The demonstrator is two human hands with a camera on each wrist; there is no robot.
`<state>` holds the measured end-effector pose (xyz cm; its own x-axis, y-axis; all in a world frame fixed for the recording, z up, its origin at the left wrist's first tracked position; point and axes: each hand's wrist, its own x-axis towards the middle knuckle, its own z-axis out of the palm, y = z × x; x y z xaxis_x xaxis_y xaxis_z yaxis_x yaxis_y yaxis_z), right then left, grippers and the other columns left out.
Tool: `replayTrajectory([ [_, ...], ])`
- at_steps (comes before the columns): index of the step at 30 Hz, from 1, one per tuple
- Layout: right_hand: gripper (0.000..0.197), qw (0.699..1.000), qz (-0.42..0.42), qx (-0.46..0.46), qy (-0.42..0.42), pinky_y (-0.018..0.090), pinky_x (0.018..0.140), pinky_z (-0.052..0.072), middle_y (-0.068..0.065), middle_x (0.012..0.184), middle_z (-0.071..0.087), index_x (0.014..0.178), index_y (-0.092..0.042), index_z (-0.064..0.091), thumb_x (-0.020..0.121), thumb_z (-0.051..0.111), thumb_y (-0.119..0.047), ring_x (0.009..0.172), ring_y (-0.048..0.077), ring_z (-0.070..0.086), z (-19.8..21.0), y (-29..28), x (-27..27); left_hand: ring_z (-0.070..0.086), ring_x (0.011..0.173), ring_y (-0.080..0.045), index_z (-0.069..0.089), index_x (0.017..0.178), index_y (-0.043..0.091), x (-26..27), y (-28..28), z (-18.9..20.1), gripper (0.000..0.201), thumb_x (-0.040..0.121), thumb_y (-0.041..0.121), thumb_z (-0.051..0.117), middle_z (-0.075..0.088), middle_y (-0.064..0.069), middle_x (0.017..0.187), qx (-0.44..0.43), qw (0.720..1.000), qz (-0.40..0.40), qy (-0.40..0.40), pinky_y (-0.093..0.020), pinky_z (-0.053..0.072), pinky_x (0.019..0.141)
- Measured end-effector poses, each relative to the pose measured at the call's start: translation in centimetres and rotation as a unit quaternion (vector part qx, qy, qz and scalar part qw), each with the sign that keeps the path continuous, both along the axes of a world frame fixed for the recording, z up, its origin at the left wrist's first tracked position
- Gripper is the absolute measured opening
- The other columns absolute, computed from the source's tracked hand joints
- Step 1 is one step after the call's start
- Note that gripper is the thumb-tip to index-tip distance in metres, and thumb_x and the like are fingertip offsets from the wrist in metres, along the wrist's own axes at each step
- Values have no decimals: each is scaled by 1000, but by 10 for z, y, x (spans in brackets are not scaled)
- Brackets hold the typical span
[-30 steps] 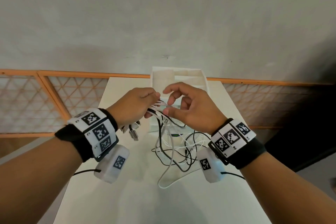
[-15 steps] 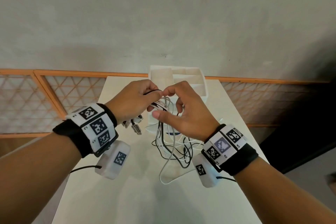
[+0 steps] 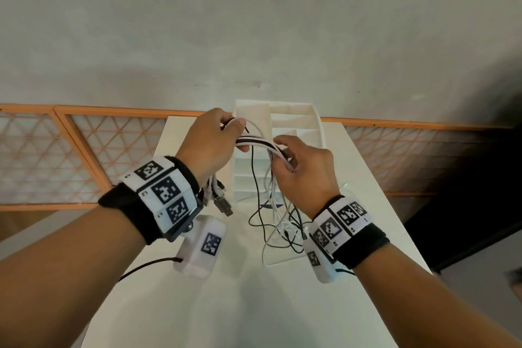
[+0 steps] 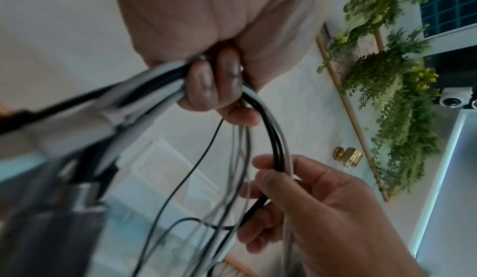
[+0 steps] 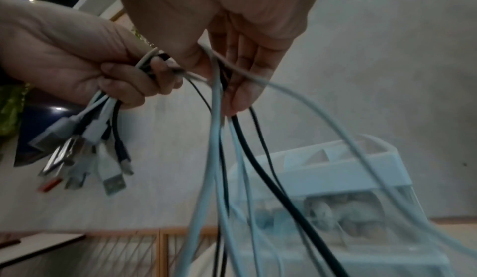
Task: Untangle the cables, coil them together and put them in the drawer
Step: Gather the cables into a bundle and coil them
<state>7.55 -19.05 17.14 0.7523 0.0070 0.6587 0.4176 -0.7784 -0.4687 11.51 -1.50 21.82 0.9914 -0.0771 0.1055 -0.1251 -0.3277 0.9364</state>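
Note:
A bundle of black and white cables (image 3: 258,143) runs between my two hands above the table. My left hand (image 3: 210,144) grips the bundle near its plug ends, and several USB plugs (image 3: 220,200) (image 5: 85,157) hang below that fist. My right hand (image 3: 302,169) holds the same strands a little to the right, thumb and fingers curled round them (image 4: 278,165) (image 5: 219,81). From it the cables drop in loose loops (image 3: 278,229) onto the table. Behind the hands stands the white drawer unit (image 3: 299,121); the drawer's state is hidden.
The white table (image 3: 254,305) is narrow, with edges close on both sides. An orange lattice rail (image 3: 84,155) runs behind it under a grey wall. Camera pods hang beneath both wrists.
Both hands rose and drew apart, the left going up and left, the right sliding right along the strands. A straight stretch of the bundle now spans between them.

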Motion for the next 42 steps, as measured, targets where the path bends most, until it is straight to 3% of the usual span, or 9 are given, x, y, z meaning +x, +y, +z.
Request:
replayTrajectory([
  [3, 10, 999, -26, -11, 16, 26, 55, 45, -3, 66, 67, 84, -17, 72, 81, 63, -19, 57, 19, 59, 6, -6, 2, 30, 41, -17, 59, 86, 6, 2, -1, 8, 26, 100, 27, 54, 53, 6, 42, -36, 999, 5, 34, -23, 26, 42],
  [9, 26, 899, -125, -106, 407, 35, 66, 56, 7, 74, 67, 69, -16, 63, 91, 54, -27, 71, 29, 66, -39, -48, 9, 31, 33, -7, 55, 81, 16, 4, 0, 32, 21, 96, 30, 61, 44, 12, 41, -106, 994, 15, -34, -21, 28, 41],
  [12, 28, 913, -183, 94, 353, 42, 72, 63, 6, 86, 74, 91, -27, 75, 90, 52, -12, 75, 28, 72, -31, -71, 16, 35, 38, -13, 60, 80, 13, 7, 6, 20, 25, 94, 33, 62, 62, 0, 53, -9, 1000, -14, -1, -24, 30, 43],
  [15, 26, 932, -260, 219, 129, 9, 67, 52, -7, 87, 73, 97, -27, 72, 87, 60, -7, 75, 10, 67, 1, -87, 15, 47, 47, -20, 65, 75, 16, 10, 10, -3, 29, 95, 36, 58, 72, 0, 63, 126, 992, 19, 11, -28, 37, 54],
  [19, 13, 950, -229, 38, 210, 14, 74, 50, -4, 94, 72, 98, -25, 71, 87, 64, -23, 83, 16, 64, -4, -89, 8, 49, 59, -24, 65, 88, 17, 16, 12, -12, 29, 92, 44, 57, 63, 1, 66, 81, 994, 78, -8, -32, 39, 61],
  [22, 57, 833, -126, -223, 491, 42, 99, 51, 1, 124, 58, 123, -37, 63, 73, 71, -63, 110, 23, 61, -29, -82, 1, 47, 57, -20, 61, 89, 18, 17, 9, -1, 25, 92, 43, 60, 54, 2, 66, 37, 997, 58, -42, -33, 39, 60],
  [28, 41, 979, 103, 65, 166, 15, 61, 45, -10, 113, 63, 119, -25, 64, 82, 79, -30, 72, 13, 60, 13, -15, 3, 39, 48, -11, 62, 92, 14, 8, -8, 8, 22, 91, 36, 65, 54, 3, 62, 32, 999, -35, -21, -30, 30, 50],
  [32, 12, 973, 118, 137, 145, 19, 51, 41, -9, 73, 64, 87, -13, 69, 80, 75, -7, 53, 15, 46, 22, 6, 9, 37, 43, -14, 59, 88, 16, 2, -8, 9, 18, 92, 32, 64, 71, -6, 67, 23, 997, -76, 13, -26, 32, 47],
  [42, 17, 939, 137, 156, 274, 33, 56, 51, 8, 65, 63, 80, -11, 65, 84, 79, -18, 55, 19, 56, 10, 4, 2, 47, 53, -16, 64, 82, 20, 5, -5, -8, 19, 89, 37, 65, 59, 2, 66, 41, 999, 34, -11, -32, 40, 60],
])
